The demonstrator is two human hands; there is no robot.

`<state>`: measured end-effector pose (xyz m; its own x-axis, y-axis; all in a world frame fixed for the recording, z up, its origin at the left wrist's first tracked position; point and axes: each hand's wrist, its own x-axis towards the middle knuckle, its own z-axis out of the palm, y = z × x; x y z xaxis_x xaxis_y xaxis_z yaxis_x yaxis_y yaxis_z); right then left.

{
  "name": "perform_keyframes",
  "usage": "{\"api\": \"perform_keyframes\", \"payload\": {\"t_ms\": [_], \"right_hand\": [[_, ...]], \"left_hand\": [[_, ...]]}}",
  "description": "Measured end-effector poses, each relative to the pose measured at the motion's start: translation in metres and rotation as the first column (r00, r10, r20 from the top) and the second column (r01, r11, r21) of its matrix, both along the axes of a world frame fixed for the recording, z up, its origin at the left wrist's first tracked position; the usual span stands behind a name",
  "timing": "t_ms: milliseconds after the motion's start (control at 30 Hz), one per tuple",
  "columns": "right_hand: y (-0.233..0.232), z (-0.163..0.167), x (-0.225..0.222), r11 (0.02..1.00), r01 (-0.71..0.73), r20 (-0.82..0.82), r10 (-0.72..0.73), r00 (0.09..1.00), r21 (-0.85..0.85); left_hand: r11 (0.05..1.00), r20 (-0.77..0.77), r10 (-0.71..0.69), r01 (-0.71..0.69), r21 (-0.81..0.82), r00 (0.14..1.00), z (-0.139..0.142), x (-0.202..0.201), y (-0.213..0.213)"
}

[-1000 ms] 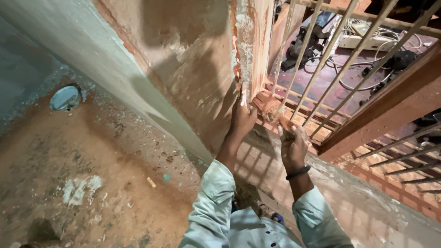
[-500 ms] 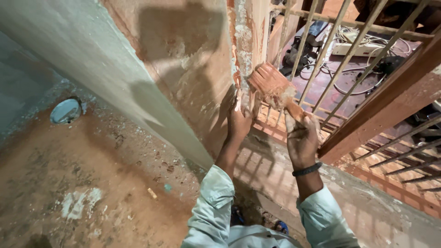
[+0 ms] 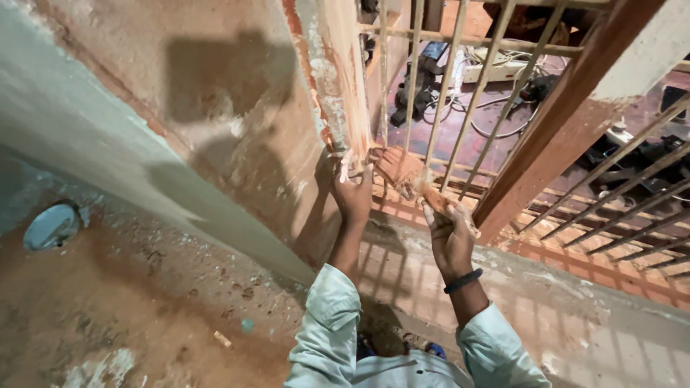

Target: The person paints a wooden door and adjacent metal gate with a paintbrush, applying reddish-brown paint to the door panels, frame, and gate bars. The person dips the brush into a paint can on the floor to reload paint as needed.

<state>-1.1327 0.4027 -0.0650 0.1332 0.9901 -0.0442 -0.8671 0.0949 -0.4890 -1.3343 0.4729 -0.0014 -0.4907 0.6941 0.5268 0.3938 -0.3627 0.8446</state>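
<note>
Brush now lower, bristles nearer wall edge than half second ago. Right hand clenched round brush handle, angled toward corner. Left hand flat, fingers spread, braced against plastered wall for steadiness, grasping nothing. Beyond: metal railing, tangled cables on floor below.

Left hand on the wall edge, brush right of it, railing bars behind

no packages, labels, signs or screens can be made out.
</note>
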Motion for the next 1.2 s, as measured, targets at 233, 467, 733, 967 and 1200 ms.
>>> {"api": "perform_keyframes", "payload": {"t_ms": [233, 467, 733, 967, 1200], "right_hand": [[-0.002, -0.007, -0.004, 0.999, -0.002, -0.025, 0.001, 1.000, -0.042], [0.008, 0.001, -0.017, 0.999, -0.017, -0.009, 0.017, 1.000, -0.029], [0.014, 0.026, -0.035, 0.999, -0.029, -0.019, 0.029, 0.999, 0.014], [0.014, 0.024, -0.026, 0.997, -0.009, 0.010, 0.008, 1.000, 0.077], [0.011, 0.012, -0.033, 0.999, -0.020, 0.002, 0.020, 1.000, 0.038]], "left_hand": [[0.988, -0.208, 0.130, -0.109, 0.111, 0.969, 0.002, -0.002, 0.003], [0.989, -0.190, 0.000, 0.028, 0.146, 0.982, 0.011, -0.008, 0.007], [0.993, -0.145, -0.091, 0.102, 0.065, 0.985, 0.011, -0.009, 0.014], [0.987, -0.120, -0.105, 0.119, 0.110, 0.987, 0.009, -0.012, 0.015], [0.991, -0.091, -0.079, 0.088, 0.100, 0.993, -0.002, -0.013, 0.019]]}}
